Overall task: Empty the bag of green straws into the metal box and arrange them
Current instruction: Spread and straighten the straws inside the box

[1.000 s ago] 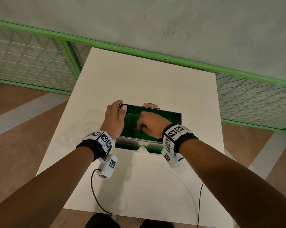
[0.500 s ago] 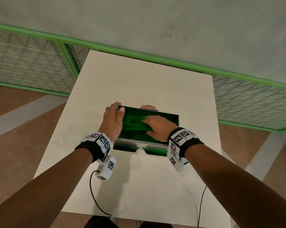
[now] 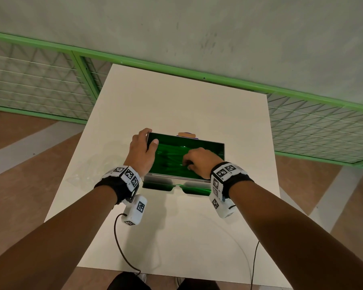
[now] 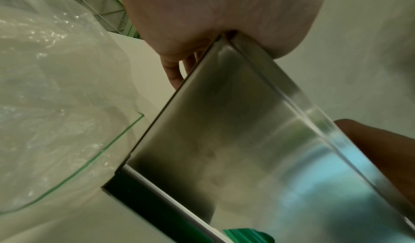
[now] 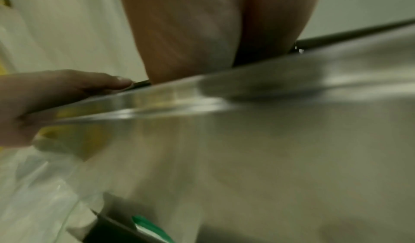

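Gripping the metal box point(image 3: 222, 147) rim mid-frame, my left hand point(image 3: 142, 152) clamps; right hand point(image 3: 199, 162) curls onto green straws point(image 3: 170, 158).

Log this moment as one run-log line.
left hand: grips metal box left wall | right hand: fingers curled in green straws inside box | empty plastic bag: on table, left of box

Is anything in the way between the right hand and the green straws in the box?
Nothing visible. The right hand is already down inside the open metal box, fingers curled on the green straws.
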A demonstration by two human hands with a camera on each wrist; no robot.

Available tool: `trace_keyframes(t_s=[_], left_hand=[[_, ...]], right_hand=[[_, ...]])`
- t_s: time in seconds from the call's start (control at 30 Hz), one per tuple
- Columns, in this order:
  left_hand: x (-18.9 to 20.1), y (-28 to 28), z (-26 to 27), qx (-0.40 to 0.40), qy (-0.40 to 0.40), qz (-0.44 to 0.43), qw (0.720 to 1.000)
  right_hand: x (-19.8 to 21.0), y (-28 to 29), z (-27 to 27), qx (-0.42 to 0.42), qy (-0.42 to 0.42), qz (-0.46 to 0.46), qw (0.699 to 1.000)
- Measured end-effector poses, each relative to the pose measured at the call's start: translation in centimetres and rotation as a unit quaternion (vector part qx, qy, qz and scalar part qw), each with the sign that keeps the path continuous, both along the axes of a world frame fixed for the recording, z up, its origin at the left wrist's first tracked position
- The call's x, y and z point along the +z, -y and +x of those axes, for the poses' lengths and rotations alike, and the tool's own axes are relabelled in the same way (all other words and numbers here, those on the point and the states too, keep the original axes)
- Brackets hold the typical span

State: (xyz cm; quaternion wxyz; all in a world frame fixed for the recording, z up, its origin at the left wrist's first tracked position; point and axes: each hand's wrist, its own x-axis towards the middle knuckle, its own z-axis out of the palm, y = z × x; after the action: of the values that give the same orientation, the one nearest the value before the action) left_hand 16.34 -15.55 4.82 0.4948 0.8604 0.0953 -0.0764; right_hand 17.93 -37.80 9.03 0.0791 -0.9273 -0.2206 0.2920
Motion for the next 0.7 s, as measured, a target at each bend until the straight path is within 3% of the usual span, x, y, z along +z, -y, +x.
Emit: trace_keyframes(t_s=[0.2,0.37,0.7], left_hand=[[0.5,0.1,-0.2,0.009,0.002,-0.007,1.0],[0.4,0.1,-0.5,0.002,0.004,0.001,1.0],[0.6,0.1,-0.6,-0.004,-0.001,0.005,1.0]], right_hand=[[0.0,-1.2,0.4,-0.022,0.065,0.033,0.997],[-0.8,-1.3,-0.3,-0.006,0.03,-0.037,0.999],[1.2,-0.3,-0.3,-0.025,0.02,-0.002,1.0]])
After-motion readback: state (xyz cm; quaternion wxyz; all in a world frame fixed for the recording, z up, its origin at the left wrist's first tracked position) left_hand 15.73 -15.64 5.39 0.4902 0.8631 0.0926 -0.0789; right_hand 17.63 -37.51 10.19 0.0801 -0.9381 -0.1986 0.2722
